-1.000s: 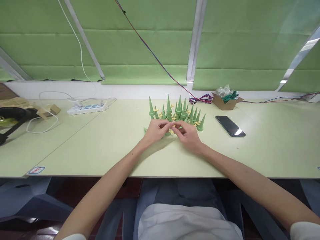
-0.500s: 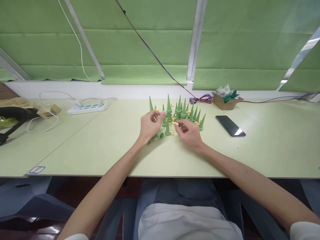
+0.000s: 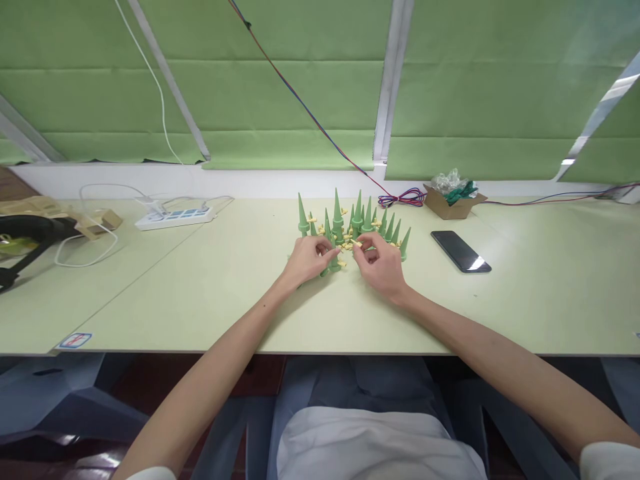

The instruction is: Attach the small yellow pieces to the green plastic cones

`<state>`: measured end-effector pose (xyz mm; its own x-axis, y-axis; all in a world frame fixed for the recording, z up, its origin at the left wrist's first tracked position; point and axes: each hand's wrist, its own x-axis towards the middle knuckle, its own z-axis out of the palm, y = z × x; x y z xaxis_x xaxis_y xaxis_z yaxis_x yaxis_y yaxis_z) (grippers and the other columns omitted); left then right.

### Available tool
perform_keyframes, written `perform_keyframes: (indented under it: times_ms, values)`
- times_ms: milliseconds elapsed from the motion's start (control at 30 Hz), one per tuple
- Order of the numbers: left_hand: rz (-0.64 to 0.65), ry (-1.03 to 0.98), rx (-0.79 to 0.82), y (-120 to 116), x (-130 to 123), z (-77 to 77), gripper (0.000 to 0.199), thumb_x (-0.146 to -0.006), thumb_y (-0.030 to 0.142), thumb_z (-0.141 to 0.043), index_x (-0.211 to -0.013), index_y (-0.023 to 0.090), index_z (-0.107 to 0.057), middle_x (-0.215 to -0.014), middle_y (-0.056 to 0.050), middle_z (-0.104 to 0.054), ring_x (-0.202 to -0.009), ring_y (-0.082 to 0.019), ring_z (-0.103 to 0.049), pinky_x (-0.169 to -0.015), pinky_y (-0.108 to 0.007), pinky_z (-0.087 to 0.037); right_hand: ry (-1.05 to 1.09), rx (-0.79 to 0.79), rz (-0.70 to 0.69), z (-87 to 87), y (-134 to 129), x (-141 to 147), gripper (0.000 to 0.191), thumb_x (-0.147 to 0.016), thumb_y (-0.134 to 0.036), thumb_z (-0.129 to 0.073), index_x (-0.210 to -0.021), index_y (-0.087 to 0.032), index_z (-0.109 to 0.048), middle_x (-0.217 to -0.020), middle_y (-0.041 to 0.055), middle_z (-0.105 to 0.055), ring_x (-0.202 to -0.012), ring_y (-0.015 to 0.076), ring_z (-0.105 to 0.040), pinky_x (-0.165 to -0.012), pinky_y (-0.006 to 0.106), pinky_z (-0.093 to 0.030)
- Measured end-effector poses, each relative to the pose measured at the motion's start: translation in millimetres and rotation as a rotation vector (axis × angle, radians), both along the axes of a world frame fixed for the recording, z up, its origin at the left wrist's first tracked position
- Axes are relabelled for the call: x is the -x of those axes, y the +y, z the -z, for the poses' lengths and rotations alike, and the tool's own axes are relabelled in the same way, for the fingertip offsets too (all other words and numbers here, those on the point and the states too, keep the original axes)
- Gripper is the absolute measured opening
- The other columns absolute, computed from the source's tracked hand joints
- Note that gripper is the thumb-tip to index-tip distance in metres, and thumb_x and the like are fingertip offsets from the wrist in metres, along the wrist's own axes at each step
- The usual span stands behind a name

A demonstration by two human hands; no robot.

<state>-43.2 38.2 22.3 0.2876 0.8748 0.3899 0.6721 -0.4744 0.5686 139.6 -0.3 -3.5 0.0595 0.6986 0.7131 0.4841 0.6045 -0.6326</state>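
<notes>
Several green cones [image 3: 337, 217] stand in a cluster on the pale table, with small yellow pieces among and on them. My right hand [image 3: 381, 267], at the cluster's front right, pinches a small yellow piece [image 3: 357, 243] between thumb and fingertips. On the left side, my left hand [image 3: 311, 259] is closed, thumb against fingers, in front of the cones; what it grips, if anything, is too small to make out. It partly hides the green parts low at the front left. A yellow piece [image 3: 342, 264] sticks out from a front cone beside its fingertips.
A black phone [image 3: 461, 251] lies right of the cones, below a small cardboard box [image 3: 453, 208] holding plastic and green material. Coiled red and blue wire [image 3: 407, 197] rests behind. A white power strip [image 3: 175, 218] with cables and wooden-looking blocks [image 3: 103, 222] are at left.
My left hand has moved down and slightly right, uncovering cones behind it and covering the front-left parts. My right hand has shifted slightly, still pinching the yellow piece, which has risen a little.
</notes>
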Motion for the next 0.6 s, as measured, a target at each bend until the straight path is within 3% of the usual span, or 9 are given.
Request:
perform_keyframes:
  times_ms: [367,600]
  values:
    - [0.092,0.131,-0.016,2.3,0.9,5.8,0.033,-0.087,0.04,-0.058,-0.061,0.019,-0.051,-0.065,-0.001,-0.06,-0.063,-0.016,-0.05,-0.062,-0.03,-0.038,-0.026,0.056,-0.028,1.3,1.8,-0.5,0.017,-0.092,-0.037,-0.054,-0.089,-0.02,-0.056,-0.072,-0.0002,-0.06,-0.044,0.0089,-0.048,-0.051,0.025,-0.041]
    - [0.011,0.044,-0.037,0.5,-0.2,3.5,0.029,-0.089,0.037,-0.055,-0.067,0.02,-0.048,-0.067,-0.002,-0.06,-0.063,-0.017,-0.052,-0.061,-0.03,-0.039,-0.075,0.092,-0.048,2.1,3.7,-2.3,0.016,-0.094,-0.035,-0.052,-0.092,-0.02,-0.058,-0.076,0.0014,-0.063,-0.049,0.0107,-0.05,-0.053,0.025,-0.041]
